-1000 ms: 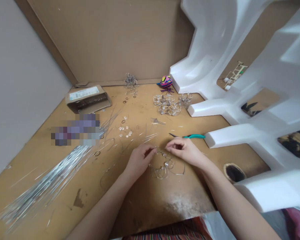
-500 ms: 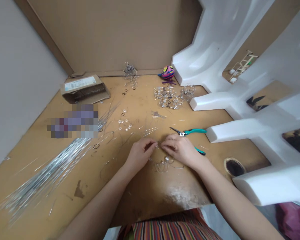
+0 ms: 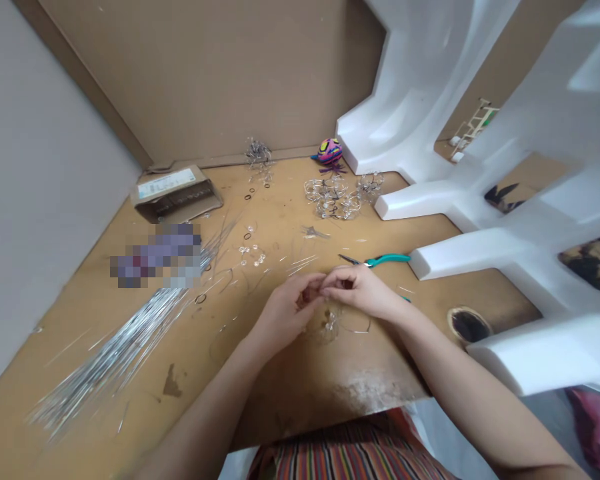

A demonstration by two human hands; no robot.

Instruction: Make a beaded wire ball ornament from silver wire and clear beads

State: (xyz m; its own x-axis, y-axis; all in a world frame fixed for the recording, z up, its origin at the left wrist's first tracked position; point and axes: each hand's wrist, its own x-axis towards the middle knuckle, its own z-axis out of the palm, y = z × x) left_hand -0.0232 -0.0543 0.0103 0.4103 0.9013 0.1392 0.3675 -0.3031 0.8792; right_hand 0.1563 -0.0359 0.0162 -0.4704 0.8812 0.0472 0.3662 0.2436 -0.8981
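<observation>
My left hand (image 3: 289, 312) and my right hand (image 3: 359, 292) meet at the fingertips above the table, pinching a thin wire. That wire belongs to a looped wire piece with clear beads (image 3: 329, 325), which sits mostly under and just past my hands. Just above my right hand lie teal-handled pliers (image 3: 387, 260), not held; a bit of their other handle shows past my right wrist. Loose clear beads (image 3: 251, 255) lie to the left, beyond my left hand. A long bundle of silver wires (image 3: 115, 357) spreads out further left.
A cluster of finished wire-and-bead shapes (image 3: 333, 198) and a colourful ball figure (image 3: 329, 152) stand at the back of the wooden board (image 3: 300, 393). There is also a cardboard box (image 3: 175, 195). White moulded foam (image 3: 480, 257) walls off the right side.
My hands have drawn closer, and their fingertips now meet over the wire. The wire piece sits more hidden beneath them. The whole view has shifted slightly with my head.
</observation>
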